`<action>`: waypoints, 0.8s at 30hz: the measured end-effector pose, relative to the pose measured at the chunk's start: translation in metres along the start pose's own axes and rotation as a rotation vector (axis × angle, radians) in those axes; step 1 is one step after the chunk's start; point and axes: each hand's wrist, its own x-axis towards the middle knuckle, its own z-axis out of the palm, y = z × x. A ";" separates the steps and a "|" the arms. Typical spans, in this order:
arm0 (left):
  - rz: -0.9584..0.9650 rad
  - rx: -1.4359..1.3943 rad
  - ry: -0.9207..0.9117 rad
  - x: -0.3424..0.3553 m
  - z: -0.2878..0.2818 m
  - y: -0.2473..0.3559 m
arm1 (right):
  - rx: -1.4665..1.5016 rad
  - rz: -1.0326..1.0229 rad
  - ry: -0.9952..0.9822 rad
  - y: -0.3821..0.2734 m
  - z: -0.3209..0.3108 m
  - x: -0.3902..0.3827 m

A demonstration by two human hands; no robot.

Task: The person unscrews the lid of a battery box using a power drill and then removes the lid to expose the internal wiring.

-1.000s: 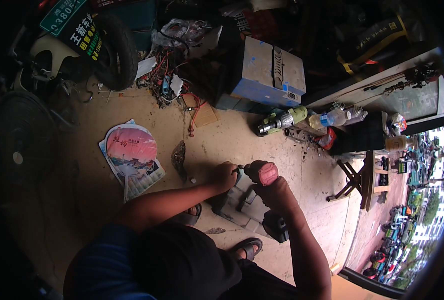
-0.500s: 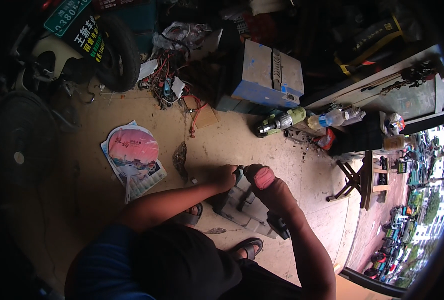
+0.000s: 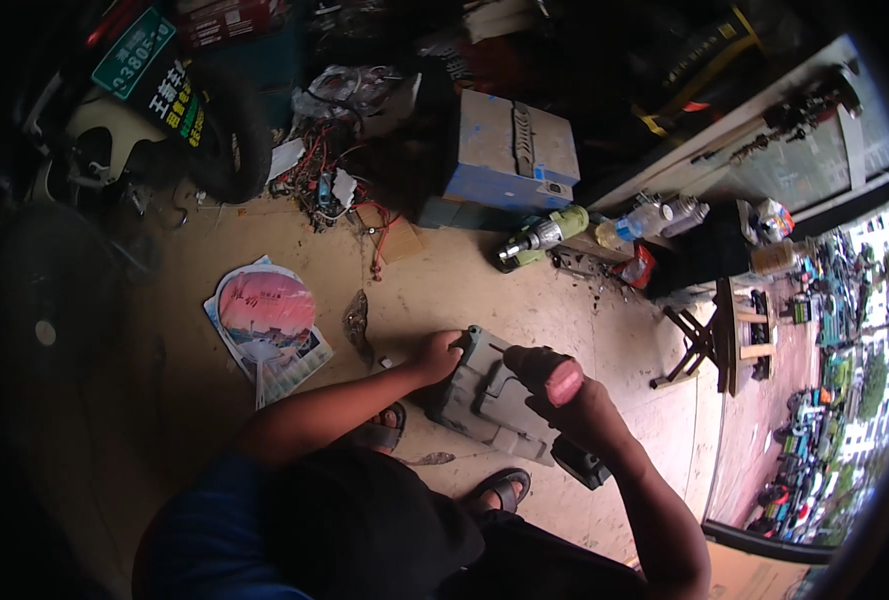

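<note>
A grey plastic case (image 3: 499, 408) with a raised, ribbed top stands on the floor between my feet. My left hand (image 3: 438, 358) is closed on its far left corner. A cordless drill (image 3: 532, 368) with a pink rear end is in my right hand (image 3: 592, 418), the fingers wrapped round its handle. Its thin bit points left, above the case and apart from its corner. Below my right hand shows the drill's dark battery pack (image 3: 580, 464).
A round pink fan (image 3: 267, 305) lies on papers at the left. Tangled wires (image 3: 326, 190) lie farther off. Beyond the case are a blue-grey box (image 3: 512, 150), a green power tool (image 3: 544, 238) and bottles (image 3: 636, 222). A wooden stool (image 3: 732, 335) stands at the right.
The drill in my right hand has moved right and toward me, off the case's far corner. My left hand has shifted slightly left and away from the bit.
</note>
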 end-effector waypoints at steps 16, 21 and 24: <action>-0.115 -0.102 -0.247 -0.069 0.005 -0.009 | 0.227 0.486 0.298 0.097 -0.017 -0.185; -0.408 -0.171 -0.420 -0.062 0.006 0.006 | 0.334 0.496 0.353 0.144 0.000 -0.215; -0.247 -0.119 -0.325 -0.068 0.008 -0.010 | 0.169 0.379 0.373 0.168 0.018 -0.220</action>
